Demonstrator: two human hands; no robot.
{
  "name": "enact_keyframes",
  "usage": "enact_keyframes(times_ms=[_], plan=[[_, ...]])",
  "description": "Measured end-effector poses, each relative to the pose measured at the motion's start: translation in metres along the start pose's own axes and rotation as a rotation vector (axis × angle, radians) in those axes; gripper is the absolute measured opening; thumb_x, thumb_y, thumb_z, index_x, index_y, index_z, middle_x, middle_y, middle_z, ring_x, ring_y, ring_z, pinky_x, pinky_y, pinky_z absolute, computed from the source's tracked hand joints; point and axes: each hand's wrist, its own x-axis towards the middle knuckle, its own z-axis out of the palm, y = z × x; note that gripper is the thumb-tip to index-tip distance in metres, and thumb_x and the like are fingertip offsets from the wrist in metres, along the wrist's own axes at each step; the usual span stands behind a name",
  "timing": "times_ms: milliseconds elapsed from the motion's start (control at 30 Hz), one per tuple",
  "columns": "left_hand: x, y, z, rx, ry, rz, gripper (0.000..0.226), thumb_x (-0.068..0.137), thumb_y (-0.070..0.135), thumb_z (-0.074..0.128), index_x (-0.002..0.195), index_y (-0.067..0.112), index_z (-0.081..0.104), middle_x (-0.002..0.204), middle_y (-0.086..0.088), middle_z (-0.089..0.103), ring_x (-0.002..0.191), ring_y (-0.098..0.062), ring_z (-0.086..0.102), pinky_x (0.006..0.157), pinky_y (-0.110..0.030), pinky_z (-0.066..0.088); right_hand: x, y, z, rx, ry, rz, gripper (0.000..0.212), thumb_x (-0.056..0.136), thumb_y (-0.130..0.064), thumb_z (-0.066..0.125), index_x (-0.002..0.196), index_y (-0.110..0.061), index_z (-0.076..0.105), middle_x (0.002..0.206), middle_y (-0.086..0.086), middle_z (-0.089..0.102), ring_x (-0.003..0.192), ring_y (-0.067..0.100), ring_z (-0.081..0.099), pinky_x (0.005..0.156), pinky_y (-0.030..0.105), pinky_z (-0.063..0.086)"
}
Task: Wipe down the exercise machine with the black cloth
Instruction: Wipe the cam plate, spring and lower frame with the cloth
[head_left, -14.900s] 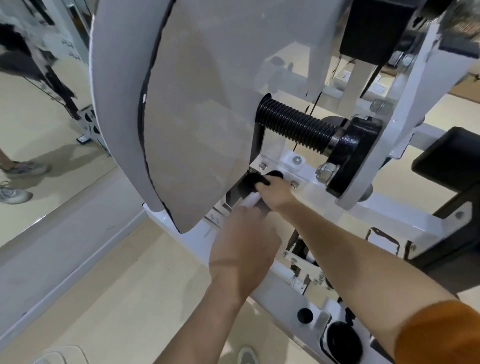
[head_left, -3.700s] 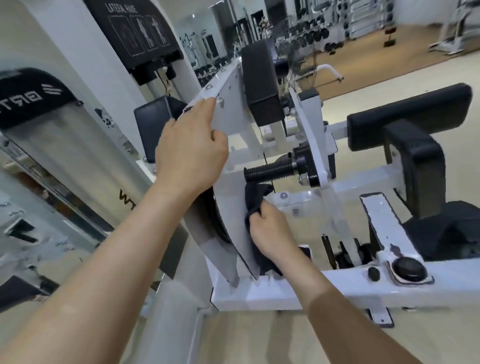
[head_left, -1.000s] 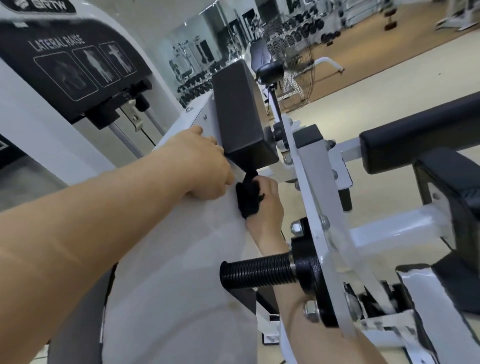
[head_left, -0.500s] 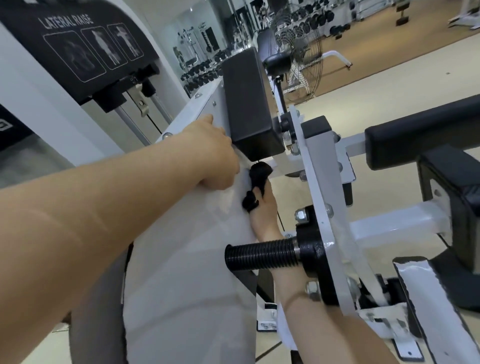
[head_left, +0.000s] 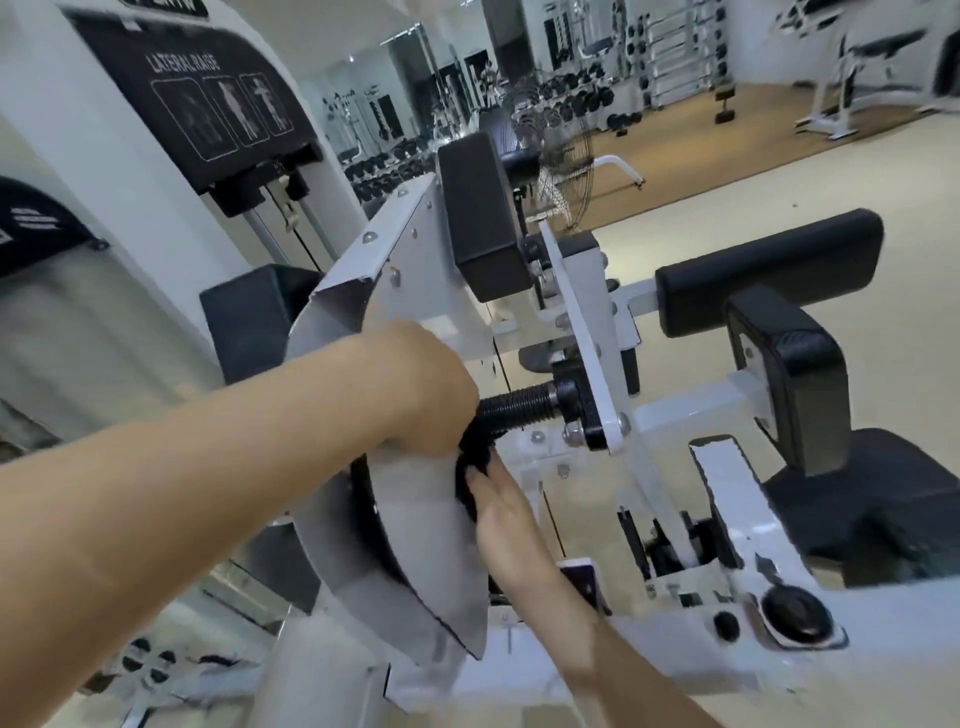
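Pinching the cloth (head_left: 470, 470) against the edge of the plate (head_left: 415, 525), the right hand (head_left: 501, 506) lays its fingers up along the bunched fabric. The thumb is hidden, but the grip looks closed on the cloth rather than flat. That hold probably lets the fabric wrap the thin edge and clean both faces in one pass. Just above, the left hand (head_left: 423, 387) is curled over the same plate, fingers closed on its rim, most likely to stop the part from swinging under the rubbing. The ribbed handle (head_left: 517, 408) juts out beside both hands, and the pad (head_left: 478, 218) sits higher up the machine (head_left: 675, 431). With so much white frame around, plenty of wiping likely remains.
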Motion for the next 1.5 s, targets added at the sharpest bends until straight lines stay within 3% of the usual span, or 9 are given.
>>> enact_keyframes(times_ms=[233,433,567,733,967,1067,1167,1300,1500], plan=[[-0.042,0.03,0.025,-0.01,0.586,0.016,0.027,0.087,0.023,0.036,0.094,0.028,0.061,0.096,0.007,0.063,0.098,-0.019,0.059,0.091,-0.036,0.039,-0.067,-0.052,0.029,0.105,-0.002,-0.247,0.037,0.086,-0.026,0.048,0.121,-0.031,0.06,0.118,-0.004,0.067,0.118,0.014,0.059,0.103,0.044,0.046],[-0.066,0.007,0.078,-0.584,1.262,-0.255,0.051,0.087,0.02,0.031,0.131,0.017,0.056,0.145,-0.01,0.046,0.137,-0.026,0.038,0.112,-0.041,0.034,-0.05,-0.111,0.049,-0.038,0.122,-0.475,0.045,0.088,-0.007,0.059,0.128,-0.026,0.053,0.117,-0.016,0.062,0.116,-0.009,0.053,0.101,0.017,0.042],[-0.068,0.011,0.125,-1.185,1.189,-0.271,0.053,0.099,0.015,0.044,0.15,0.021,0.032,0.156,0.006,0.027,0.141,0.001,0.019,0.118,-0.022,0.015,-0.014,-0.142,0.061,-0.373,0.08,-0.496,0.038,0.1,-0.019,0.051,0.136,-0.006,0.053,0.142,-0.003,0.051,0.123,-0.007,0.043,0.099,0.002,0.028],[-0.062,0.013,0.136,-1.225,1.257,-0.276,0.047,0.099,0.035,0.037,0.145,0.027,0.038,0.138,0.016,0.043,0.129,0.002,0.034,0.105,-0.021,0.032,0.038,-0.181,0.056,-0.794,-0.065,-0.484,0.035,0.099,-0.015,0.048,0.129,0.0,0.058,0.148,0.008,0.046,0.136,0.022,0.041,0.098,0.014,0.027],[-0.058,-0.057,0.083,-0.892,1.252,-0.436,0.039,0.09,0.022,0.04,0.121,0.027,0.063,0.112,0.007,0.063,0.106,-0.017,0.055,0.081,-0.034,0.049,0.118,-0.22,0.078,-1.28,0.041,-0.601,0.04,0.099,-0.021,0.044,0.06,-0.016,0.037,0.065,0.003,0.046,0.074,0.03,0.049,0.061,0.034,0.029],[-0.043,-0.094,0.062,-0.957,1.084,-0.468,0.04,0.094,0.032,0.043,0.134,0.031,0.045,0.117,0.004,0.064,0.105,-0.02,0.059,0.084,-0.041,0.05,0.157,-0.228,0.093,-0.859,0.021,-0.538,0.038,0.1,-0.024,0.045,0.069,-0.006,0.06,0.07,0.007,0.062,0.079,0.031,0.061,0.068,0.036,0.043],[-0.028,-0.135,0.048,-1.137,1.029,-0.434,0.06,0.092,0.043,0.053,0.144,0.033,0.025,0.108,0.008,0.063,0.102,-0.021,0.06,0.091,-0.039,0.048,0.187,-0.254,0.104,0.153,-0.173,-0.216,0.04,0.103,-0.027,0.04,0.089,-0.001,0.066,0.085,0.014,0.071,0.081,0.026,0.068,0.083,0.034,0.056],[-0.004,-0.171,0.037,-1.437,0.848,-0.236,0.034,0.089,0.035,0.066,0.12,0.027,0.057,0.09,0.014,0.068,0.092,-0.011,0.066,0.089,-0.033,0.05,0.222,-0.27,0.085,0.517,-0.388,-0.005,0.048,0.104,-0.035,0.032,0.098,0.001,0.063,0.085,0.016,0.067,0.075,0.025,0.066,0.07,0.03,0.059],[0.029,-0.198,0.028,-1.495,0.857,-0.236,0.013,0.091,0.025,0.06,0.084,0.023,0.071,0.081,0.01,0.072,0.082,-0.01,0.066,0.076,-0.029,0.053,0.245,-0.27,0.054,-0.671,-0.143,-0.418,0.048,0.105,-0.046,0.026,0.103,-0.031,0.072,0.075,-0.022,0.059,0.073,-0.009,0.053,0.066,0.002,0.037]])
